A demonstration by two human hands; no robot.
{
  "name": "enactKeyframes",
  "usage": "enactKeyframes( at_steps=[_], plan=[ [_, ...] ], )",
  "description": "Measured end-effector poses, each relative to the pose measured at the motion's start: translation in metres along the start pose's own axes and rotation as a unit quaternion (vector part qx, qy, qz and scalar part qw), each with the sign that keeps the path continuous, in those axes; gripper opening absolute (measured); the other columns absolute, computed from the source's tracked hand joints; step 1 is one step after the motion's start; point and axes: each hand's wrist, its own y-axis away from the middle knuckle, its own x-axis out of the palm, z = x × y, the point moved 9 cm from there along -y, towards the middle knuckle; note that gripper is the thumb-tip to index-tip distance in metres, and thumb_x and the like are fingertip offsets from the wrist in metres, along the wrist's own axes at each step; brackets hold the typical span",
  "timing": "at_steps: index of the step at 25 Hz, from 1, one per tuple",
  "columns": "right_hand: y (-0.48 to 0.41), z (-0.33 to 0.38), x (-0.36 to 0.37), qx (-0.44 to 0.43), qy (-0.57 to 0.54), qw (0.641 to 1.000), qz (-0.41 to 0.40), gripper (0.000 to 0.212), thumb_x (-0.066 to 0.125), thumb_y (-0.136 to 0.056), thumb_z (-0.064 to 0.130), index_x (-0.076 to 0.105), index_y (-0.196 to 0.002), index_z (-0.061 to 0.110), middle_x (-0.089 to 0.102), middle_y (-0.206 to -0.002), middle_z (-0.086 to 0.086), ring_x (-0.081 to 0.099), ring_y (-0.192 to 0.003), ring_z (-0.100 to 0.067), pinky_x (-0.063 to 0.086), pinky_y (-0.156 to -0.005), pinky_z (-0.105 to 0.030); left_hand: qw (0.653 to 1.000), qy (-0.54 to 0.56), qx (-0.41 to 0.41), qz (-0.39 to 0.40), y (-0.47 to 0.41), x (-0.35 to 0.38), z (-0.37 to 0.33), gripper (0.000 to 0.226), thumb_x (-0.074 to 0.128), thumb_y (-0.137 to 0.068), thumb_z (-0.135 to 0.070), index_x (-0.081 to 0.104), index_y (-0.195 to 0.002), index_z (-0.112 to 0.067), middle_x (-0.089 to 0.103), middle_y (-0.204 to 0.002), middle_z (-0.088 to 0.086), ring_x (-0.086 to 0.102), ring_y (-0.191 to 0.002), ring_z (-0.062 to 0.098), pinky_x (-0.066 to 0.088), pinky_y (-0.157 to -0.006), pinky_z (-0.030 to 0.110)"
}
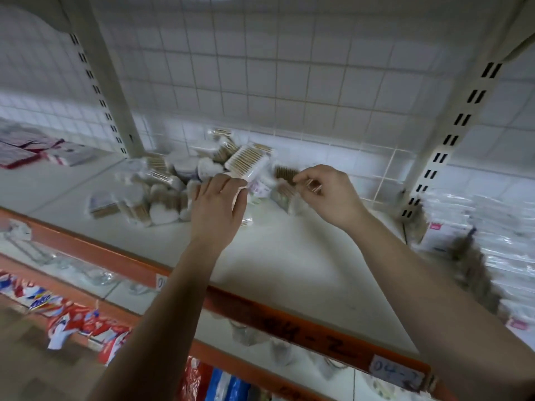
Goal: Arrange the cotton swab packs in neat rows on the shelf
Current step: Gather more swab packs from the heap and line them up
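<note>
Though blur smears the pile (150,192), my left hand (218,204) seems to grip a pack (246,164) angled up-right; my right hand (324,189) pinches a second pack (285,172).

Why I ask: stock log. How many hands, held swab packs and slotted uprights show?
Hands: 2 (left hand, right hand)
Held swab packs: 2 (left hand's pack, right hand's pack)
Slotted uprights: 2 (left upright, right upright)
Total: 6; the loose pile is too blurred to count.

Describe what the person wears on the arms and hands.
Nothing shows: the left hand and right hand are gloveless, without visible rings; the left forearm and right forearm are bare to the frame edge, no sleeve, watch or bracelet.
</note>
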Motion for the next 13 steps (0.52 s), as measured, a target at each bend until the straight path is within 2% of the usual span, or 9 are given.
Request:
enactKeyframes(
  at_steps=[3,6,8,11,13],
  plan=[
    [-0.017,0.013,0.023,-0.007,-0.016,1.000,-0.007,0.014,0.066,-0.084,0.020,0.071,-0.096,0.016,0.064,-0.095,-0.005,0.058,-0.083,-0.017,0.047,-0.079,-0.031,0.999,0.001,-0.034,-0.013,0.002,-0.003,0.032,0.024,0.049,-0.091,-0.028,0.068,-0.099,-0.016,0.063,-0.098,0.007,0.057,-0.090,0.030,0.040,-0.080,0.038],
    [-0.032,0.017,0.032,-0.008,-0.027,0.998,-0.050,0.019,0.070,-0.082,0.021,0.070,-0.099,0.016,0.062,-0.101,-0.003,0.057,-0.093,-0.017,0.041,-0.081,-0.021,0.998,-0.008,-0.067,-0.014,0.007,0.003,0.049,0.027,0.047,-0.091,-0.031,0.067,-0.102,-0.017,0.063,-0.101,0.005,0.054,-0.094,0.028,0.037,-0.078,0.037],
    [-0.042,0.021,0.039,-0.022,-0.017,0.998,-0.061,0.029,0.073,-0.077,0.018,0.069,-0.106,0.017,0.060,-0.113,-0.004,0.054,-0.105,-0.019,0.034,-0.089,-0.018,0.997,-0.012,-0.076,-0.012,0.009,0.007,0.053,0.028,0.046,-0.091,-0.032,0.066,-0.103,-0.017,0.062,-0.104,0.005,0.052,-0.097,0.027,0.036,-0.079,0.036],
    [-0.054,0.031,0.053,-0.059,0.015,0.998,-0.034,0.043,0.078,-0.074,0.023,0.067,-0.115,0.020,0.050,-0.134,-0.002,0.042,-0.118,-0.021,0.027,-0.097,-0.023,0.997,-0.006,-0.073,-0.010,0.010,0.009,0.054,0.028,0.047,-0.090,-0.032,0.065,-0.104,-0.017,0.061,-0.108,0.004,0.050,-0.102,0.025,0.034,-0.081,0.035],
    [-0.061,0.034,0.063,-0.071,-0.008,0.997,0.006,0.042,0.079,-0.074,0.022,0.067,-0.114,0.020,0.046,-0.139,-0.002,0.043,-0.124,-0.020,0.031,-0.101,-0.024,0.997,-0.001,-0.073,-0.010,0.010,0.010,0.056,0.028,0.047,-0.090,-0.031,0.065,-0.104,-0.017,0.061,-0.108,0.003,0.049,-0.104,0.024,0.033,-0.082,0.034]
  ],
)
